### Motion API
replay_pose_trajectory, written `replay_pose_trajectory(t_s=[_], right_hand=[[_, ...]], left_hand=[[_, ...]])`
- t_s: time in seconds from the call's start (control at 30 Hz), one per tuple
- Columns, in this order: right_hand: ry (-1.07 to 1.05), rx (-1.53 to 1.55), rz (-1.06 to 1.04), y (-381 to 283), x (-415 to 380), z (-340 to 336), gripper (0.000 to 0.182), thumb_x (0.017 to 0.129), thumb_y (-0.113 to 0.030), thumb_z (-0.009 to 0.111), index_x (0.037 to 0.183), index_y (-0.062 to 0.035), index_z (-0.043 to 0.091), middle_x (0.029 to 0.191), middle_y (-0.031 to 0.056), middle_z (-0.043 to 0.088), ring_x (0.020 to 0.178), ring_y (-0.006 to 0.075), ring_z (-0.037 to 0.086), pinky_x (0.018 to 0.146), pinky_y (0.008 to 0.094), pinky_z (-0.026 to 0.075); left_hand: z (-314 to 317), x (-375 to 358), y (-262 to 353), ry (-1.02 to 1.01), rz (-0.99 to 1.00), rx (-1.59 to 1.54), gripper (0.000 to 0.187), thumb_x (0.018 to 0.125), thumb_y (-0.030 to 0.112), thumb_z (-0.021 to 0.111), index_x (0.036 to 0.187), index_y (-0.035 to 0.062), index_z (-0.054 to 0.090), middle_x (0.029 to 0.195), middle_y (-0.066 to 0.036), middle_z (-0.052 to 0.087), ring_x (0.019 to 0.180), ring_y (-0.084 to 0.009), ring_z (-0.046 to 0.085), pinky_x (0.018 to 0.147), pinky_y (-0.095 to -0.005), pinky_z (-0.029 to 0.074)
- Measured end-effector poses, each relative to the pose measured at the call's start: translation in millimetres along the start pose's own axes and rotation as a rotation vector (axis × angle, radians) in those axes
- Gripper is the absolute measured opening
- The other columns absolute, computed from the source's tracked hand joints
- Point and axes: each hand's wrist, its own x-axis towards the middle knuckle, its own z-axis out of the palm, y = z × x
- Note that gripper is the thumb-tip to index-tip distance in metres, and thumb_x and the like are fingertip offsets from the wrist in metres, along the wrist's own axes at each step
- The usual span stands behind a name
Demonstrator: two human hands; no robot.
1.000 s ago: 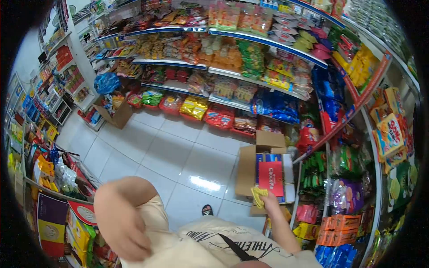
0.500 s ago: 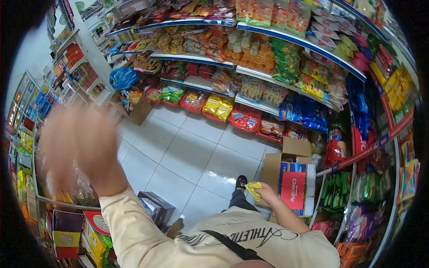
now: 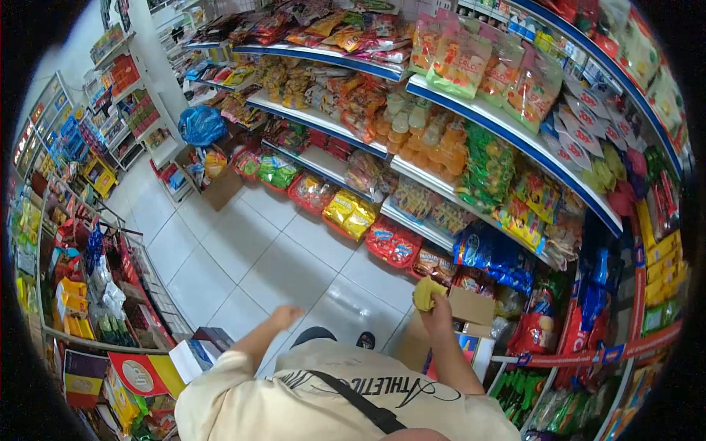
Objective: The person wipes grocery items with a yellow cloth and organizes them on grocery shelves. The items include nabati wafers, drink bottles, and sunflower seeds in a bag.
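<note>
My right hand (image 3: 439, 314) is closed around a folded yellow cloth (image 3: 426, 294), held out in front of me at the right, beside the lowest shelf level. Part of the cloth sticks out past my fingers. My left hand (image 3: 285, 317) hangs over the tiled floor (image 3: 294, 257) with nothing visible in it, fingers loosely stretched. Below my right forearm stands an open cardboard box (image 3: 471, 305), with a red pack inside partly covered by the arm.
Snack shelves (image 3: 507, 125) curve across the front and right. Red baskets (image 3: 393, 246) of packets line their foot. A wire bin (image 3: 110, 279) of mixed packets is at the left. A blue bag (image 3: 202, 126) rests on a carton at the back. A small box (image 3: 198, 353) stands by my left arm.
My left hand has dropped from high at the left down to near my body. My right hand still holds the yellow cloth, now raised slightly. The view has shifted.
</note>
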Motion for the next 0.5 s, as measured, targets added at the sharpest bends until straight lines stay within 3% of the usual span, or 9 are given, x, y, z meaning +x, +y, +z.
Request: replay_pose_trajectory(t_s=[0.07,0.13,0.23,0.33,0.37,0.47,0.5], right_hand=[[0.057,0.012,-0.027,-9.4,32.1,8.2,0.033,0.083,-0.007,0.042,0.116,-0.0068,0.043,0.106,0.0129,0.053,0.092,0.0287,0.056,0.078,0.0432,0.049],[0.078,-0.027,-0.022,-18.3,57.6,25.7,0.034,0.084,-0.004,0.039,0.118,-0.0092,0.040,0.111,0.0112,0.050,0.097,0.0272,0.054,0.080,0.0449,0.048],[0.034,-0.010,0.009,1.6,116.2,44.1,0.034,0.084,-0.005,0.039,0.118,-0.0100,0.041,0.111,0.0110,0.050,0.099,0.0265,0.054,0.080,0.0444,0.048],[0.021,-0.003,0.040,21.8,150.9,86.8,0.035,0.084,-0.005,0.040,0.118,-0.0090,0.042,0.110,0.0111,0.052,0.099,0.0266,0.054,0.079,0.0446,0.048],[0.007,0.003,0.040,19.8,158.3,106.7,0.034,0.084,-0.005,0.040,0.118,-0.0084,0.042,0.110,0.0112,0.052,0.098,0.0267,0.054,0.079,0.0446,0.048],[0.008,0.026,0.020,6.3,189.2,145.2,0.032,0.084,-0.002,0.041,0.115,-0.0064,0.042,0.110,0.0115,0.052,0.100,0.0274,0.054,0.083,0.0426,0.047],[0.023,0.005,-0.003,4.1,203.5,151.3,0.031,0.084,-0.002,0.041,0.115,-0.0059,0.042,0.110,0.0116,0.052,0.099,0.0275,0.055,0.082,0.0425,0.048]], left_hand=[[-2.7,-11.4,33.3,-0.323,0.034,-0.676,0.038,0.084,0.038,0.053,0.103,0.0054,0.060,0.093,-0.013,0.061,0.087,-0.0190,0.058,0.076,-0.0323,0.045],[-33.2,-23.4,77.9,-0.645,-0.065,-0.647,0.038,0.083,0.035,0.055,0.107,0.0057,0.058,0.092,-0.011,0.062,0.086,-0.0161,0.057,0.076,-0.0322,0.044],[-16.5,-15.1,69.0,-0.442,0.199,-0.346,0.036,0.084,0.035,0.052,0.102,0.0045,0.057,0.086,-0.013,0.061,0.080,-0.0220,0.058,0.071,-0.0347,0.044],[-32.9,28.9,66.7,-0.268,0.288,-0.299,0.033,0.084,0.034,0.049,0.094,0.0045,0.058,0.083,-0.017,0.059,0.079,-0.0318,0.057,0.069,-0.0387,0.043],[-40.3,49.9,64.5,-0.352,0.236,-0.300,0.033,0.085,0.036,0.045,0.091,0.0051,0.055,0.085,-0.020,0.058,0.081,-0.0376,0.055,0.070,-0.0412,0.043],[-87.9,112.7,80.5,-0.294,0.180,-0.146,0.032,0.086,0.035,0.042,0.093,0.0051,0.053,0.085,-0.021,0.057,0.081,-0.0367,0.055,0.070,-0.0414,0.043],[-109.3,130.9,92.8,-0.227,0.206,0.094,0.030,0.088,0.033,0.039,0.093,0.0064,0.051,0.085,-0.021,0.058,0.081,-0.0367,0.056,0.070,-0.0422,0.043]])
